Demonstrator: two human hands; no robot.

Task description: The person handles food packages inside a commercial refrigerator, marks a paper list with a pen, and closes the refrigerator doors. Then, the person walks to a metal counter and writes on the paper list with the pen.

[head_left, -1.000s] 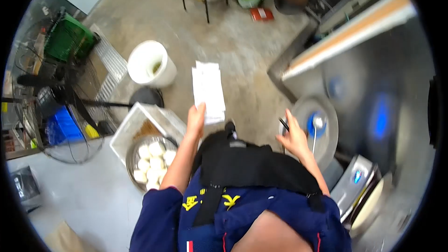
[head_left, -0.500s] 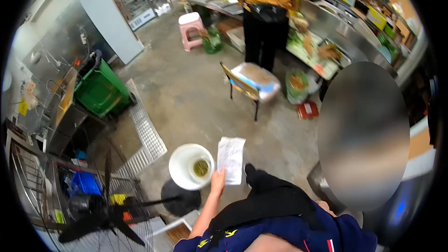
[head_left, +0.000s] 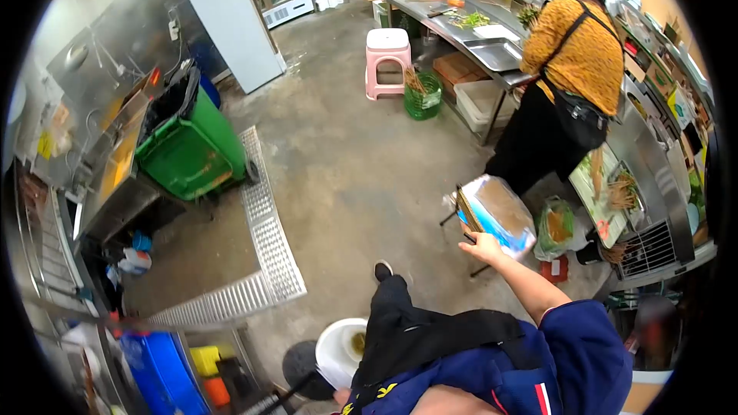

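My right hand (head_left: 484, 247) reaches forward to a chair. Its fingers and thumb close around the near end of the slatted chair back (head_left: 469, 211). A plastic-covered cardboard piece (head_left: 496, 211) lies on the chair's seat. At the bottom edge, only a small part of my left hand (head_left: 341, 396) shows, beside my body. Just above it is the sheet of paper (head_left: 332, 373), mostly overlapped with the white bucket (head_left: 329, 336). Inside the bucket sits a greenish content (head_left: 358, 342), partly hidden by my leg.
A person in a yellow top (head_left: 576, 50) stands at the steel worktable (head_left: 430, 23). A pink stool (head_left: 387, 69) and green basket (head_left: 423, 96) stand ahead. To the left are a green wheeled bin (head_left: 196, 154) and a metal floor grating (head_left: 269, 230). A bagged bundle (head_left: 555, 227) sits right of the chair.
My view has turned and moved closer to the chair. My right hand has reached out from my side to the chair back. My left hand and the paper have dropped low beside the bucket.
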